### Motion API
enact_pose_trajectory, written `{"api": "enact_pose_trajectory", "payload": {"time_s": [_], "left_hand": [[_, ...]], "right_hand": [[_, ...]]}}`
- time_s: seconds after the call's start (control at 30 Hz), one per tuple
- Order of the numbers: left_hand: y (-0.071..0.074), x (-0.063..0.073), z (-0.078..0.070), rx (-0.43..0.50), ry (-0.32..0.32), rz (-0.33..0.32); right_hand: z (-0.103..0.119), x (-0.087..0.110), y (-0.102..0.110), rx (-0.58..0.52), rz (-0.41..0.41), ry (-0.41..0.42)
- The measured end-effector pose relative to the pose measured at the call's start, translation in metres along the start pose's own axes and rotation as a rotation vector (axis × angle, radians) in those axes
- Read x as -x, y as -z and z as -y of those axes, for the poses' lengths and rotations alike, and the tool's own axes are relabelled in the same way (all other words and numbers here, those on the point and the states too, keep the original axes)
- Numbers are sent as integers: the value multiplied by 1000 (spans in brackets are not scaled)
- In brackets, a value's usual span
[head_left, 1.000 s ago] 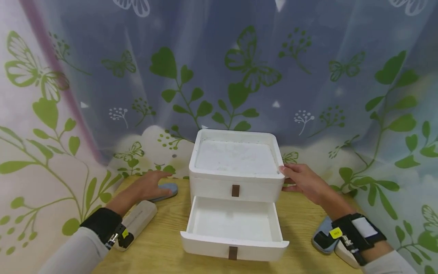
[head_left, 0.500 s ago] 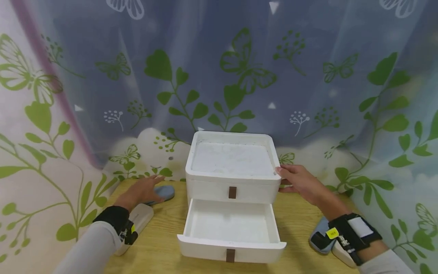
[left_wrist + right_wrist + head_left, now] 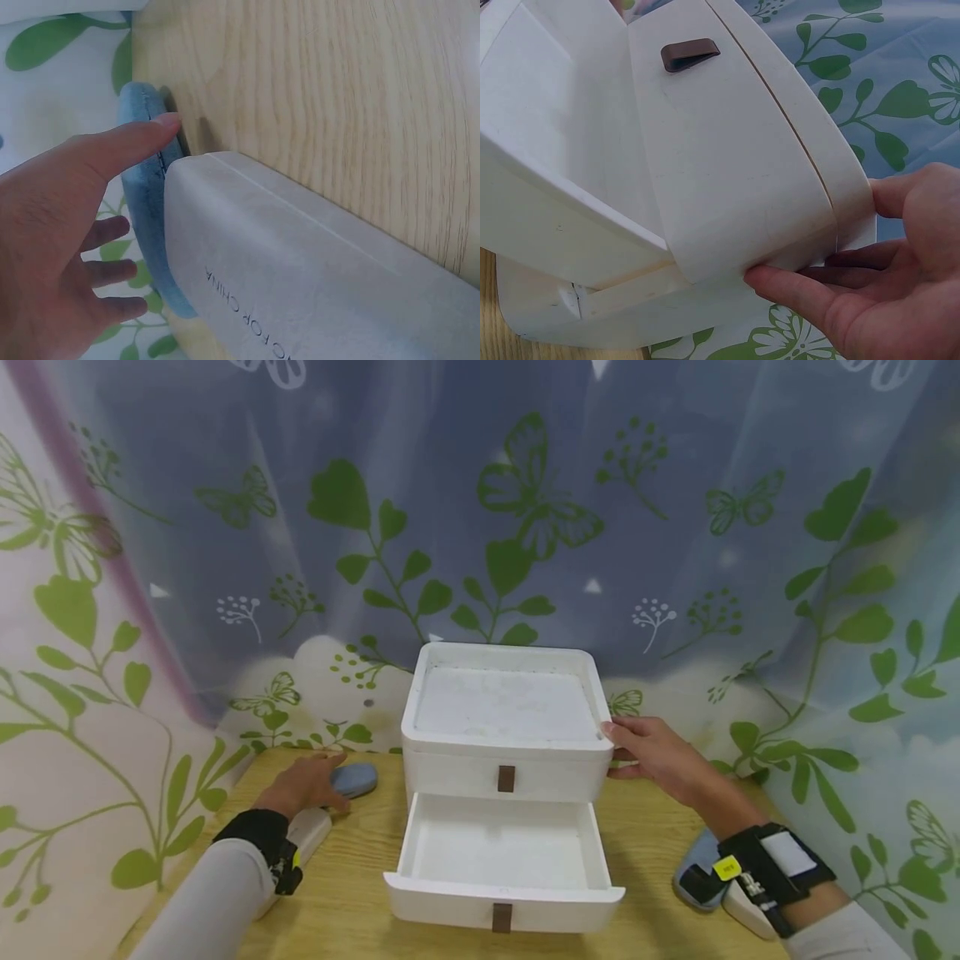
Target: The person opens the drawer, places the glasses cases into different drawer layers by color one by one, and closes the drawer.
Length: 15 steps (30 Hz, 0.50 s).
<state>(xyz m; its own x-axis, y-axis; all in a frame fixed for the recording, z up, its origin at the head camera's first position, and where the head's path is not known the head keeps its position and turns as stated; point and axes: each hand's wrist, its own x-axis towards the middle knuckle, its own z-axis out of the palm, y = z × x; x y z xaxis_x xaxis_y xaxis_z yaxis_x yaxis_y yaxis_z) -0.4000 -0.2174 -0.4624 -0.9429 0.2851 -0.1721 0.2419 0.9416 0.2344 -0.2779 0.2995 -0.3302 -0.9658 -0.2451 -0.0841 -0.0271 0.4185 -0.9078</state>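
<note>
A white two-drawer storage box (image 3: 506,706) stands in the middle of the table, its lower drawer (image 3: 502,852) pulled out and bare inside. My right hand (image 3: 663,756) holds the box's right side, thumb at the top rim and fingers against the side wall. In the right wrist view, those fingers (image 3: 795,289) lie along the upper drawer's corner. On the left, my left hand (image 3: 300,785) reaches over a beige oblong case (image 3: 313,831), next to a blue case (image 3: 356,779). Its thumb overlaps the blue case (image 3: 146,202) in the left wrist view, the other fingers spread apart.
Beside my right wrist lie another blue case (image 3: 696,868) and a pale case (image 3: 750,914), both partly covered by the wrist strap. A printed curtain (image 3: 450,527) hangs right behind the wooden table (image 3: 352,893). Brown tabs (image 3: 506,778) mark the drawer fronts.
My left hand has drawn left and slightly toward me at the blue case. The right hand keeps its hold on the box. The head view has shifted slightly.
</note>
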Motion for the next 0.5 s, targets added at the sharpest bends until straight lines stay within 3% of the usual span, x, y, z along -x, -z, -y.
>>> {"api": "enact_pose_trajectory", "payload": {"time_s": [0.5], "left_hand": [[-15, -7, 2, -113, -103, -113]], "right_hand": [[0, 0, 0, 6, -2, -6]]}}
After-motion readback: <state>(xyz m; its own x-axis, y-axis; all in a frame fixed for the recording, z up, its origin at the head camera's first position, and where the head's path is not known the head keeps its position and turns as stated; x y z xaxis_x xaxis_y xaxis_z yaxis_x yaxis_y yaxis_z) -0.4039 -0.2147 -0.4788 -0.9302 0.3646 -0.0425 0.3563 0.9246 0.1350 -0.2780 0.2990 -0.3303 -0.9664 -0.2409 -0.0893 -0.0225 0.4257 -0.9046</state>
